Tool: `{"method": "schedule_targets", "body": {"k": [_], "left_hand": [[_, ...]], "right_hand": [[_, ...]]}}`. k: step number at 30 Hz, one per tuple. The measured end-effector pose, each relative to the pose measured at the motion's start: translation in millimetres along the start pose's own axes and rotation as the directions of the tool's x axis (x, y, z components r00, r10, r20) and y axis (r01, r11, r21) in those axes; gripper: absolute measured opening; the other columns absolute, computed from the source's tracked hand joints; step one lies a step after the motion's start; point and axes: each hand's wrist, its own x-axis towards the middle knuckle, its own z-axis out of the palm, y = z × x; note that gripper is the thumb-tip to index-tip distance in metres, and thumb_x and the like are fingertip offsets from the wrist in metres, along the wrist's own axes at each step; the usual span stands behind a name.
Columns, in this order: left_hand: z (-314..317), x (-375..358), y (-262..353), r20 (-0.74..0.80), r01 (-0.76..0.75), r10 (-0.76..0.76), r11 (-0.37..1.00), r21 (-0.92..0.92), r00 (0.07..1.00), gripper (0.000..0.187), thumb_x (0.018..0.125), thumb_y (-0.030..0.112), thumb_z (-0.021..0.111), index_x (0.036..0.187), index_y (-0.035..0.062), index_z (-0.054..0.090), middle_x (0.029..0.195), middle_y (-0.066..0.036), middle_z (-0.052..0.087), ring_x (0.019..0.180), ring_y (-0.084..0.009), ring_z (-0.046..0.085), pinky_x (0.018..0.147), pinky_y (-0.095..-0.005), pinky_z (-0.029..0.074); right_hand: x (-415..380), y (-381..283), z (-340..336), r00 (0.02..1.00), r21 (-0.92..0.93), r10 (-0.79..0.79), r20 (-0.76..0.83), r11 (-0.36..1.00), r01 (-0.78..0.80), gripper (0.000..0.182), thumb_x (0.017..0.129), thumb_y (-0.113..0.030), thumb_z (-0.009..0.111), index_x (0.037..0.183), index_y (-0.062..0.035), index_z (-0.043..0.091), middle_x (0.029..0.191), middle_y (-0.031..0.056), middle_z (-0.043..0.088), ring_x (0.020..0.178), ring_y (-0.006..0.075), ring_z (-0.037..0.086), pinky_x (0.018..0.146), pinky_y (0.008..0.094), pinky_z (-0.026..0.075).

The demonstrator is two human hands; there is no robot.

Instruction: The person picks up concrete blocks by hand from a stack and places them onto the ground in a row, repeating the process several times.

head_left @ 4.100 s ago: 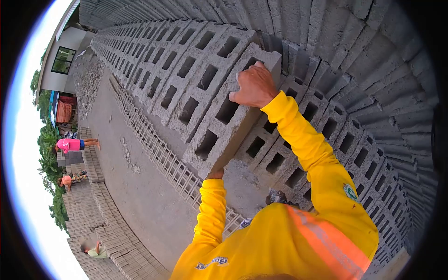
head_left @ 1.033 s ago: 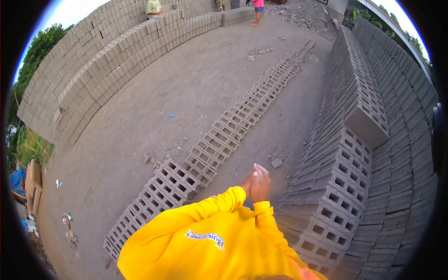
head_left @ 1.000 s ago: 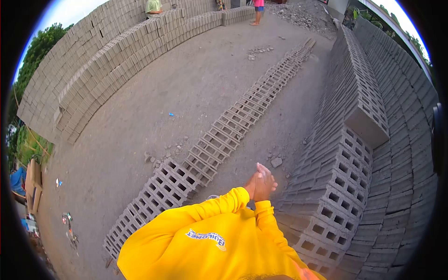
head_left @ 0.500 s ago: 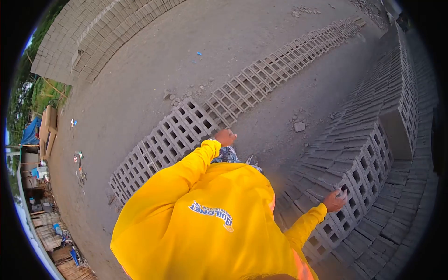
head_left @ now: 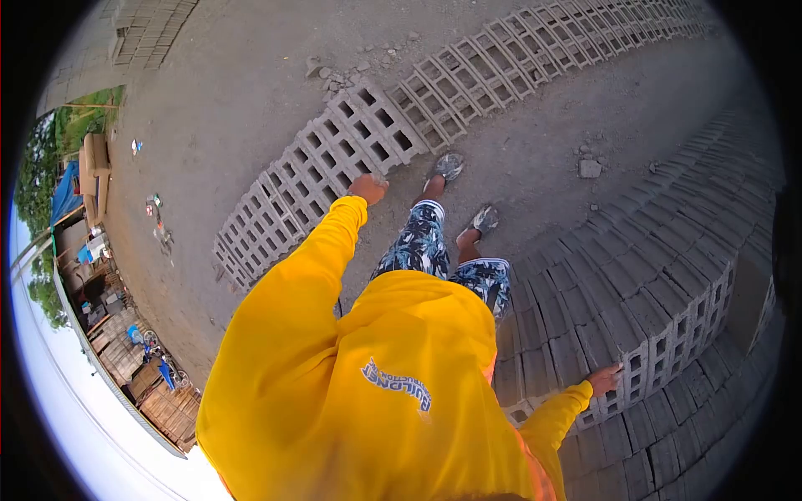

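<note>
My left hand (head_left: 369,189) is over the near edge of a row of hollow concrete blocks (head_left: 313,167), its fingers curled; whether anything is in them is hidden. On the right, my right hand (head_left: 605,380) reaches to the holed face of a large block stack (head_left: 660,355), with a finger extended against a block's edge. Yellow sleeves cover both arms.
A row of blocks (head_left: 476,71) curves over the grey ground to the upper right. Rubble (head_left: 342,77) and a loose chunk (head_left: 590,169) lie nearby. My shod feet (head_left: 449,165) stand between row and stack. Sheds (head_left: 125,351) are at the left.
My view has shifted, and my legs and feet now show. My left hand has moved left along the row. The fingers of my right hand are straighter at the stack.
</note>
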Motion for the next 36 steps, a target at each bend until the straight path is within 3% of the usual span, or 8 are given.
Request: {"method": "schedule_targets", "body": {"k": [6,11,16,19,25,29,31,36], "left_hand": [[19.1,181.9,19.2,-0.129,-0.032,0.078,0.944,0.328,0.989,0.067,0.081,0.052,0.068,0.124,0.0011,0.061,0.123,-0.022,0.064,0.118,-0.036,0.059,0.098,-0.0467,0.046],[28.4,300.6,16.1,-0.02,-0.106,0.153,0.768,0.632,0.988,0.08,0.087,0.057,0.058,0.142,0.0007,0.046,0.154,-0.018,0.037,0.146,-0.0359,0.025,0.118,-0.0525,0.019],[34.1,347.6,7.8,0.078,-0.168,0.151,0.792,0.588,0.985,0.067,0.084,0.055,0.062,0.123,0.0008,0.062,0.126,-0.021,0.062,0.124,-0.0338,0.055,0.12,-0.0465,0.016],[41.9,353.5,1.9,-0.019,-0.173,0.222,0.807,0.564,0.975,0.058,0.081,0.051,0.066,0.109,0.0008,0.068,0.108,-0.021,0.07,0.109,-0.032,0.064,0.12,-0.044,0.017],[23.4,344.6,30.0,0.028,-0.125,0.125,0.887,0.445,0.992,0.054,0.072,0.047,0.072,0.1,0.0007,0.072,0.106,-0.023,0.07,0.107,-0.0316,0.065,0.118,-0.0393,0.021],[-12.0,283.1,68.5,0.038,-0.229,0.227,0.94,0.251,0.973,0.056,0.068,0.042,0.078,0.099,-0.0042,0.071,0.1,-0.027,0.069,0.103,-0.0388,0.064,0.094,-0.045,0.049],[-21.5,240.9,93.1,0.044,-0.308,0.305,0.941,0.137,0.951,0.053,0.067,0.04,0.078,0.095,-0.0049,0.07,0.097,-0.028,0.069,0.097,-0.0425,0.065,0.086,-0.045,0.051],[-32.4,94.6,227.2,0.133,-0.286,0.322,0.929,-0.234,0.937,0.047,0.067,0.035,0.08,0.07,-0.0082,0.06,0.071,-0.013,0.064,0.068,-0.0198,0.056,0.065,-0.0387,0.046]], "right_hand": [[21.0,18.2,23.8,0.989,-0.221,0.146,0.005,0.965,-0.141,0.097,0.088,-0.078,0.034,0.151,-0.005,0.033,0.151,0.0269,0.035,0.135,0.0444,0.04,0.112,0.0527,0.031],[14.9,-6.2,14.8,0.991,0.04,0.001,0.13,0.999,-0.007,0.086,0.093,-0.066,0.044,0.148,-0.0006,0.038,0.154,0.0213,0.035,0.14,0.0363,0.036,0.117,0.043,0.028],[11.6,-17.6,14.5,0.99,0.091,-0.037,0.139,0.996,0.024,0.08,0.095,-0.061,0.045,0.148,-0.0018,0.04,0.153,0.0191,0.038,0.139,0.0345,0.038,0.117,0.0414,0.027],[13.2,-14.4,11.0,0.986,0.004,-0.071,0.152,0.997,0.072,0.078,0.096,-0.06,0.046,0.147,-0.0008,0.04,0.152,0.0193,0.039,0.139,0.0336,0.039,0.117,0.0399,0.028],[13.0,-5.5,8.6,0.988,-0.004,0.002,0.155,1.0,-0.002,0.079,0.096,-0.06,0.045,0.145,0.0024,0.042,0.152,0.0216,0.038,0.139,0.0342,0.039,0.116,0.0395,0.028],[0.0,-22.1,11.2,0.997,-0.072,-0.077,-0.023,0.995,0.075,0.086,0.094,-0.063,0.046,0.15,0.0007,0.034,0.154,0.0232,0.032,0.142,0.0362,0.034,0.116,0.0423,0.027],[-1.7,6.0,17.4,0.994,-0.187,0.091,-0.063,0.977,-0.101,0.088,0.092,-0.064,0.049,0.15,-0.0006,0.033,0.153,0.0249,0.033,0.14,0.0388,0.035,0.116,0.042,0.027],[-13.8,-33.6,4.6,0.987,-0.198,0.157,-0.028,0.967,-0.16,0.08,0.094,-0.062,0.046,0.152,-0.0082,0.031,0.156,0.0184,0.031,0.141,0.0388,0.032,0.116,0.0484,0.025]]}}
